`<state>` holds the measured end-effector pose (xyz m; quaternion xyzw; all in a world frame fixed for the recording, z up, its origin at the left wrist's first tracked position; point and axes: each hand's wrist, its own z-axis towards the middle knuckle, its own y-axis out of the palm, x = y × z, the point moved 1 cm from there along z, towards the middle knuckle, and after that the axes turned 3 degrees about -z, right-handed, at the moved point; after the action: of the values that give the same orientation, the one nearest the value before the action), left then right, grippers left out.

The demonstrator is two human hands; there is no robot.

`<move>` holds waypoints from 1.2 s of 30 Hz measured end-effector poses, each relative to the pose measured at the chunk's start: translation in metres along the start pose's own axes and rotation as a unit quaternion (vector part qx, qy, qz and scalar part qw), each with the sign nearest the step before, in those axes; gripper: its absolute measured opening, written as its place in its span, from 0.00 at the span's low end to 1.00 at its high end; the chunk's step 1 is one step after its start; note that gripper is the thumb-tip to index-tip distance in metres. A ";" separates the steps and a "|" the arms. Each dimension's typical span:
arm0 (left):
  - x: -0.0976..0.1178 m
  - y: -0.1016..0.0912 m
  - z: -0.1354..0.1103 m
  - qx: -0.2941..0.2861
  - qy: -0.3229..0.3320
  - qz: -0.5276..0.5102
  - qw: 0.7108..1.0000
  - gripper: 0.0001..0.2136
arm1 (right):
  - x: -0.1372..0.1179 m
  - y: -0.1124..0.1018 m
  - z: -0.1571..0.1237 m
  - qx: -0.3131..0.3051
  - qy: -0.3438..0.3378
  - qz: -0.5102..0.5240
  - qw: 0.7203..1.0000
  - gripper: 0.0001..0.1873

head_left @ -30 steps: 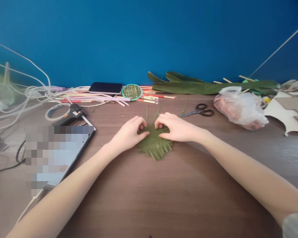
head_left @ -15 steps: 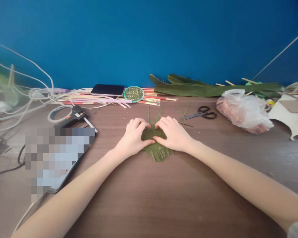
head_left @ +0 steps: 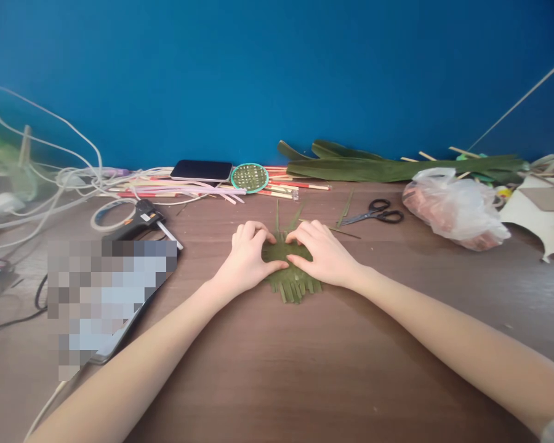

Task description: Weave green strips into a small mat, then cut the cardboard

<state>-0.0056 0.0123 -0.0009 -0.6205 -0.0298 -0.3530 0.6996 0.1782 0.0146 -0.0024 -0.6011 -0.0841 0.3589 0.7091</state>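
A small woven mat of green leaf strips point(head_left: 294, 280) lies on the brown table, its cut strip ends fanning toward me. My left hand point(head_left: 248, 257) grips its left side, thumb on top and fingers curled at the far edge. On the opposite side my right hand point(head_left: 324, 256) holds it the same way, the two thumb tips close together over the middle. Longer strip ends stick out beyond the far edge. The mat's outer sides are hidden under my hands. Loose leaf strips point(head_left: 346, 209) lie just past my right hand.
Black-handled scissors point(head_left: 384, 212) lie beyond my right hand. A plastic bag point(head_left: 457, 209) sits to the right, with long green leaves point(head_left: 369, 167) along the wall. Leftward are a glue gun point(head_left: 143, 216), a tape roll point(head_left: 113, 214), a pixelated device point(head_left: 115, 301), a phone point(head_left: 201, 170) and a round teal-rimmed weave point(head_left: 250, 178).
My right fingers have shifted slightly on the mat, and a bit more of its weave shows between my hands. The whole view has moved slightly; my left hand keeps its hold.
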 end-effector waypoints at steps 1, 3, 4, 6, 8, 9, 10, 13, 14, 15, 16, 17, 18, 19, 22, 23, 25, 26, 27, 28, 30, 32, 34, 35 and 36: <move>0.000 0.000 0.000 0.001 -0.002 -0.001 1.000 0.19 | 0.000 0.000 0.000 -0.003 -0.005 0.002 1.000 0.10; 0.001 0.000 0.000 0.004 -0.006 -0.004 1.000 0.19 | 0.000 0.000 0.001 -0.007 -0.009 0.012 1.000 0.10; 0.001 0.000 0.000 0.005 -0.009 -0.006 1.000 0.19 | 0.000 0.000 0.001 -0.007 -0.010 0.018 1.000 0.10; 0.002 0.000 0.000 0.008 -0.013 -0.009 1.000 0.18 | 0.000 0.001 0.002 -0.007 -0.014 0.030 0.999 0.10; 0.002 0.000 0.000 0.009 -0.014 -0.012 1.000 0.18 | 0.000 0.001 0.002 -0.009 -0.015 0.038 0.999 0.09; 0.002 0.000 0.000 0.010 -0.015 -0.013 1.000 0.17 | -0.001 0.001 0.002 -0.011 -0.014 0.041 0.999 0.09; 0.002 0.000 0.000 0.010 -0.015 -0.014 1.000 0.17 | -0.001 0.001 0.002 -0.013 -0.012 0.043 0.999 0.08; 0.002 0.000 0.000 0.006 -0.015 -0.015 1.000 0.17 | 0.000 0.001 0.002 -0.021 -0.006 0.051 0.998 0.08; 0.002 0.000 0.000 0.004 -0.014 -0.015 1.000 0.17 | 0.000 0.001 0.002 -0.022 -0.006 0.053 0.998 0.08; 0.002 0.000 0.000 0.002 -0.013 -0.015 1.000 0.17 | 0.000 0.002 0.002 -0.022 -0.007 0.054 0.998 0.08; 0.002 -0.001 0.000 0.001 -0.012 -0.014 1.000 0.18 | 0.001 0.002 0.002 -0.022 -0.008 0.055 0.998 0.08; 0.002 -0.001 -0.001 -0.002 -0.012 -0.014 1.000 0.18 | 0.001 0.002 0.002 -0.021 -0.011 0.056 0.998 0.08; 0.003 -0.001 -0.001 -0.002 -0.014 -0.014 1.000 0.18 | 0.001 0.002 0.001 -0.021 -0.012 0.056 0.998 0.08; 0.003 -0.001 -0.001 -0.003 -0.015 -0.015 1.000 0.18 | 0.001 0.003 0.001 -0.020 -0.014 0.058 0.998 0.08; 0.003 -0.002 -0.002 0.001 -0.019 -0.017 1.000 0.18 | 0.000 0.003 0.001 -0.017 -0.013 0.059 0.998 0.07; 0.003 -0.002 -0.003 0.001 -0.019 -0.018 1.000 0.18 | 0.000 0.004 0.001 -0.016 -0.012 0.059 0.998 0.07; 0.003 -0.001 -0.003 0.001 -0.019 -0.017 1.000 0.18 | 0.000 0.004 0.001 -0.015 -0.012 0.059 0.998 0.07; 0.003 -0.001 -0.003 -0.001 -0.019 -0.016 1.000 0.18 | 0.000 0.004 0.001 -0.016 -0.011 0.060 0.998 0.08; 0.003 -0.001 -0.003 -0.001 -0.019 -0.014 1.000 0.18 | 0.000 0.004 0.001 -0.018 -0.011 0.061 0.998 0.08; 0.002 -0.001 -0.003 -0.002 -0.019 -0.013 1.000 0.18 | 0.000 0.004 0.001 -0.021 -0.010 0.062 0.998 0.07; 0.002 -0.001 -0.003 -0.001 -0.017 -0.012 1.000 0.18 | 0.000 0.003 0.001 -0.022 -0.009 0.063 0.998 0.07; 0.003 -0.001 -0.003 -0.002 -0.017 -0.013 1.000 0.19 | 0.000 0.003 0.001 -0.022 -0.009 0.062 0.998 0.07; 0.003 -0.002 -0.003 -0.006 -0.019 -0.012 1.000 0.19 | 0.000 0.003 0.002 -0.021 -0.010 0.062 0.998 0.07; 0.004 -0.002 -0.003 -0.007 -0.020 -0.012 1.000 0.18 | 0.000 0.003 0.002 -0.021 -0.011 0.063 0.998 0.06; 0.004 -0.002 -0.003 -0.009 -0.021 -0.011 1.000 0.18 | 0.000 0.003 0.002 -0.021 -0.012 0.063 0.998 0.06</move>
<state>-0.0050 0.0076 0.0019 -0.6335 -0.0482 -0.3479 0.6894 0.1762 0.0160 -0.0042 -0.6160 -0.0621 0.4079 0.6711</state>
